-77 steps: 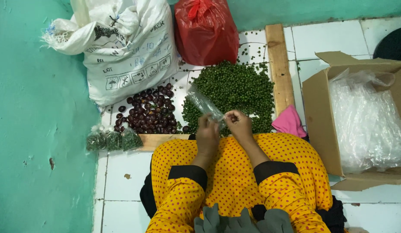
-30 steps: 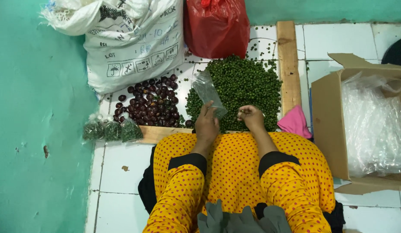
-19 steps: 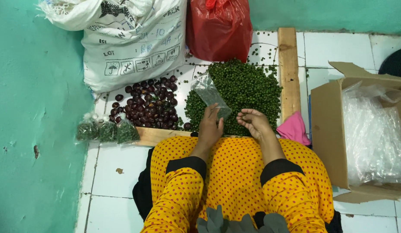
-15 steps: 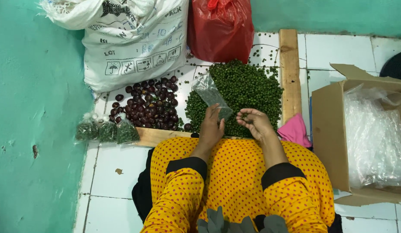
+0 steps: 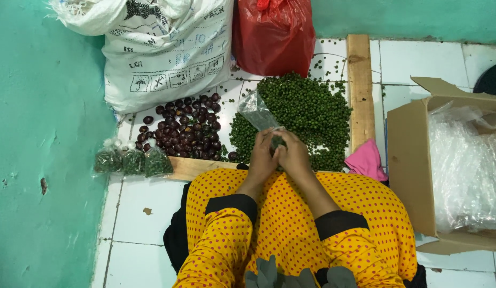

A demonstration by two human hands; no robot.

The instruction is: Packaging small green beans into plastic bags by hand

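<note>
Both hands (image 5: pixel 279 156) now joined w/ clear bag (image 5: pixel 257 110), by red sack (image 5: pixel 273 33).

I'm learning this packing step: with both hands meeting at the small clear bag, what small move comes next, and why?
Probably tipping the peppercorns from the right hand into the clear bag, since the left hand holds it at the mouth, with green showing between the hands.

small bag (image 5: pixel 257 111) in both hands over pea pile (image 5: pixel 306 114); nut pile (image 5: pixel 186 133) left, carton (image 5: pixel 445 165) right.
</note>
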